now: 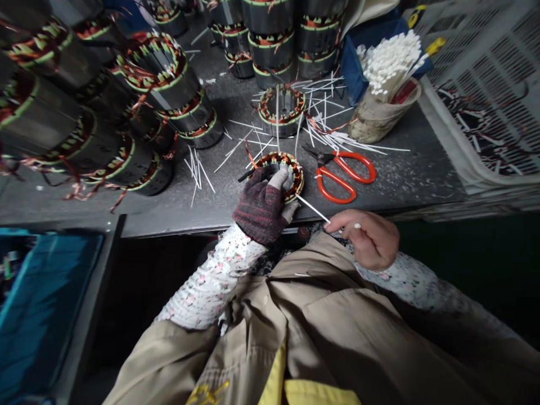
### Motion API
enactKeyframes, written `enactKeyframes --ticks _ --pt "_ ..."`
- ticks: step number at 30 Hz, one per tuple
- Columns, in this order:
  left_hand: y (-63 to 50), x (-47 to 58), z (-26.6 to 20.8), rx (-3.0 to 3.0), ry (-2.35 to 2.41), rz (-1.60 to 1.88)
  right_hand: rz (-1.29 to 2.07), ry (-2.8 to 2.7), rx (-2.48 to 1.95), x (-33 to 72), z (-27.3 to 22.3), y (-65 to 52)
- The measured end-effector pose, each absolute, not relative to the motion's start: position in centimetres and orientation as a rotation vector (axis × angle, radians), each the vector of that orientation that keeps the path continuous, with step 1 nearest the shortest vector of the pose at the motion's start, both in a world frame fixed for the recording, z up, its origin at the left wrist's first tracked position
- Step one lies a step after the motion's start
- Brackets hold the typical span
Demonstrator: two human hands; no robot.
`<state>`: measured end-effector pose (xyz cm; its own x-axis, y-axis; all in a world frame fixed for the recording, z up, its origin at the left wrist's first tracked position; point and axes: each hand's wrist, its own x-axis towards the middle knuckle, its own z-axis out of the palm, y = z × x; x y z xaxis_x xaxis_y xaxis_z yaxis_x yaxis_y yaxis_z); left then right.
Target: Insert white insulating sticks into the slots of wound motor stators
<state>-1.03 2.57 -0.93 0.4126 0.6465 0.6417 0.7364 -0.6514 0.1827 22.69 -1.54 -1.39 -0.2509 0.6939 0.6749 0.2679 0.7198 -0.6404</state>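
A motor stator (298, 179) wound with copper wire lies at the front edge of the bench. My left hand (265, 205), in a dark striped glove with pale finger coverings, is closed on its near left side, some fingers in the bore. A white cable tie (313, 208) runs from the stator's lower right rim to my bare right hand (367, 236), which pinches its end. Other pale ties stand up behind the ring. Right of the stator lie scissors (343, 174) with orange handles. Another stator (282, 109) stands just behind.
Stacked stators (169, 84) fill the left and back of the bench (236, 185). Loose white ties (324, 132) lie scattered behind. A cup (375, 121) full of ties leans by a blue bin (352, 73). A white basket (468, 163) stands right, a teal crate (50, 281) lower left.
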Motion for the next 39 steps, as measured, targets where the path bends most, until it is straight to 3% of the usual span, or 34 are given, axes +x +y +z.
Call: enactKeyframes --ticks 39 --pt "2.5 -0.9 -1.2 -2.498 -1.285 -1.04 0.63 -1.762 -0.932 22.2 -1.4 -1.3"
